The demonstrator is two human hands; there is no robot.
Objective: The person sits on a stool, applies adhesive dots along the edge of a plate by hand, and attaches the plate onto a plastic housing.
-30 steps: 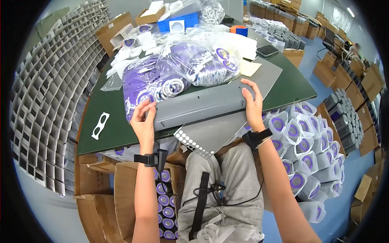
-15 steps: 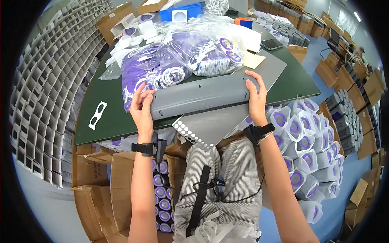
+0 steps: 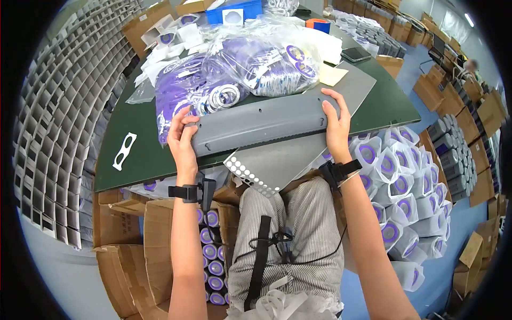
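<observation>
A long grey plastic housing (image 3: 261, 125), with small holes and two hook-shaped slots, spans the space between my hands. My left hand (image 3: 183, 136) grips its left end, and my right hand (image 3: 336, 122) grips the right end, with fingers over the top edge. Beneath the housing lies a flat grey sheet (image 3: 298, 154) that overhangs the table's front edge. Rows of white round stickers (image 3: 244, 172) show at the sheet's near corner. Just behind the housing, clear bags of purple and white rings (image 3: 229, 69) are heaped.
The dark green table (image 3: 144, 117) holds a white two-hole cutout (image 3: 125, 152), a phone (image 3: 356, 54) and a blue bin (image 3: 234, 12). Wrapped cylinders with purple rings (image 3: 400, 186) are piled at right. Below left stands an open carton (image 3: 160, 250) of similar cylinders. Grey divider racks (image 3: 69, 106) line the left.
The housing's left end has shifted slightly left and down along with my left hand. The whole view has moved a little. Both hands keep their hold.
</observation>
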